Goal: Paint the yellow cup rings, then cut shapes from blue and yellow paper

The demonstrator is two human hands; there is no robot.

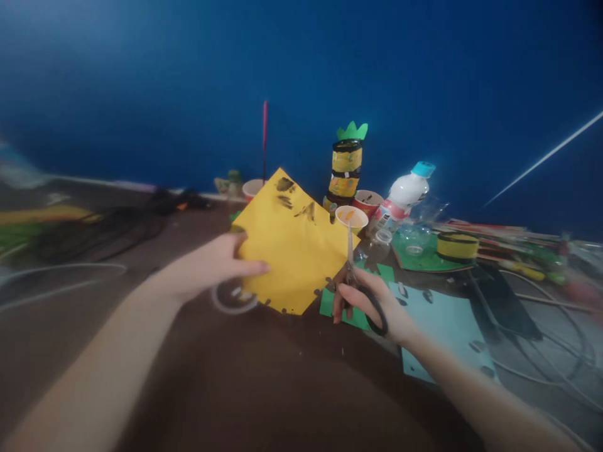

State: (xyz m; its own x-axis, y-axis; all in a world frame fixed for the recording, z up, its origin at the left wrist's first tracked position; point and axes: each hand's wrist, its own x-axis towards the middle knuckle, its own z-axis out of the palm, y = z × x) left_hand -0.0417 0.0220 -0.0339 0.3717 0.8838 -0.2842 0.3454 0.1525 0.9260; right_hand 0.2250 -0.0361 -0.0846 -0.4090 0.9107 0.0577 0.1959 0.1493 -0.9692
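My left hand (235, 263) grips the left edge of a yellow sheet of paper (287, 251), thumb on its face and fingers behind. Dark smudges mark the sheet's upper part, and small dark spots run along its lower edges. In my right hand (372, 304) is a pair of scissors (350, 251) with black handles, its blades pointing up beside the sheet's right corner. The blades look close together; I cannot tell whether they touch the paper. Under the right hand lie green paper pieces (330, 304) and a light blue sheet (445, 326) with dark spots.
Behind the sheet stands a yellow-and-black banded stack (346, 169) with a green paper crown. Paper cups (352, 216) and a white bottle with a blue cap (407, 188) stand beside it. To the right are a green board (405, 254), a dark phone-like slab (509, 301) and cables.
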